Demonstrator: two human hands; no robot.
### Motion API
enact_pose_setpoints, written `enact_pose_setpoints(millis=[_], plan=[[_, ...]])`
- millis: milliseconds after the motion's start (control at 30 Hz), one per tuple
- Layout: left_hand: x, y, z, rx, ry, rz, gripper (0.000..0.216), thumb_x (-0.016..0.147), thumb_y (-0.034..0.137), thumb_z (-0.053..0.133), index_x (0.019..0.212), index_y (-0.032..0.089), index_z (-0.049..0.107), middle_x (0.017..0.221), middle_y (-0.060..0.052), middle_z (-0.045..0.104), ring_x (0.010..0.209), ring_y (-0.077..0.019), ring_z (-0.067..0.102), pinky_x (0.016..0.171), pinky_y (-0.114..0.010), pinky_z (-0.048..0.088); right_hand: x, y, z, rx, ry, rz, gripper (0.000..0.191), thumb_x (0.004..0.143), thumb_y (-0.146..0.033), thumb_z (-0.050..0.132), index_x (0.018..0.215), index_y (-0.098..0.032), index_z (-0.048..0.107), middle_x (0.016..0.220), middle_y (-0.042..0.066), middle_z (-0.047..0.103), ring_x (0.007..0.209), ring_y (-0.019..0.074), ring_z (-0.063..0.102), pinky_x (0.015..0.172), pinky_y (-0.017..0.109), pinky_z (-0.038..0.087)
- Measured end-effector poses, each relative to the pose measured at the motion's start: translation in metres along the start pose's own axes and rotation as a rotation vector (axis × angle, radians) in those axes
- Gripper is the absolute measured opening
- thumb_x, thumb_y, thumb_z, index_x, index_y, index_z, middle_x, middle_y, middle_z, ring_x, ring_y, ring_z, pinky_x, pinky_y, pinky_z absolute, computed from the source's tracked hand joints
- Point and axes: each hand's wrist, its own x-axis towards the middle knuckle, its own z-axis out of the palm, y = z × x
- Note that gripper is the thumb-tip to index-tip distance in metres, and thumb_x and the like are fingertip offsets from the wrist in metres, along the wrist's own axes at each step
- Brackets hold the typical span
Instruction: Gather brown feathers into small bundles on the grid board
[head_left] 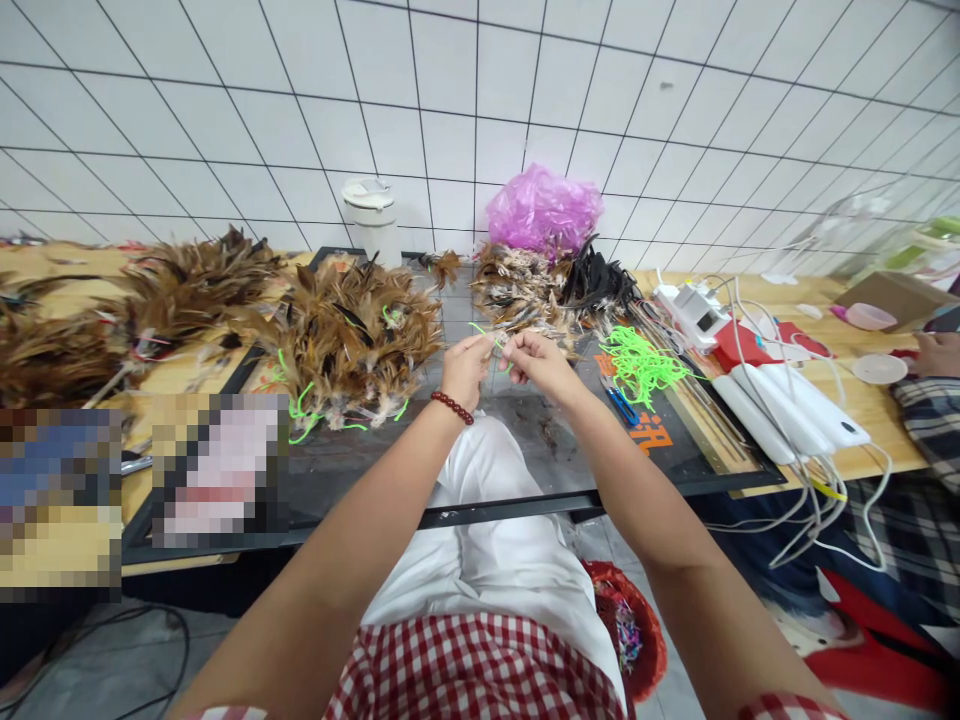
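Note:
My left hand (pixel 469 368), with a dark red bead bracelet on its wrist, and my right hand (pixel 537 360) are close together above the dark board. Both have their fingers pinched on a thin bright green string (pixel 477 329), whose ends stick out around the fingertips. Whether a feather is held along with it is hard to see. Left of my hands lies a large heap of brown feathers (pixel 360 335) with green string ends among them. To the right is a pile of loose green strings (pixel 645 365), beside a blue utility knife (pixel 621 402).
Behind my hands are speckled feathers (pixel 517 280), black feathers (pixel 600 285), a pink plastic bag (pixel 544 210) and a white lidded bucket (pixel 373 215). White power strips with cables (pixel 795 410) lie right. A red basket (pixel 649 640) stands below. A person's plaid sleeve (pixel 930 420) shows far right.

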Motion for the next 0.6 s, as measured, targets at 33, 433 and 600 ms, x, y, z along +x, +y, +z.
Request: enact_pose_setpoints(millis=[33, 433, 600], plan=[[-0.001, 0.002, 0.001, -0.055, -0.016, -0.026, 0.011, 0.071, 0.019, 0.069, 0.069, 0.013, 0.061, 0.048, 0.007, 0.034, 0.039, -0.002, 0.025, 0.035, -0.017, 0.017, 0.0, 0.0, 0.001, 0.008, -0.016, 0.025, 0.034, 0.07, -0.05, 0.065, 0.076, -0.019, 0.05, 0.061, -0.003, 0.058, 0.045, 0.0077, 0.048, 0.043, 0.021, 0.035], [-0.007, 0.01, 0.0, -0.096, -0.272, -0.25, 0.011, 0.069, 0.017, 0.059, 0.059, 0.013, 0.055, 0.075, -0.005, 0.06, 0.061, -0.0089, 0.051, 0.055, -0.021, 0.045, 0.003, -0.006, -0.031, -0.21, 0.142, -0.16, 0.041, 0.072, -0.055, 0.063, 0.063, -0.018, 0.049, 0.058, -0.005, 0.041, 0.056, 0.0082, 0.034, 0.056, 0.024, 0.029], [-0.008, -0.005, 0.006, 0.323, -0.32, -0.08, 0.015, 0.067, 0.015, 0.053, 0.052, 0.015, 0.05, 0.074, -0.003, 0.057, 0.069, -0.0115, 0.051, 0.056, -0.02, 0.044, -0.001, -0.013, -0.026, -0.101, 0.095, -0.22, 0.04, 0.068, -0.054, 0.069, 0.063, -0.018, 0.053, 0.061, -0.003, 0.051, 0.06, 0.0098, 0.044, 0.061, 0.025, 0.038]])
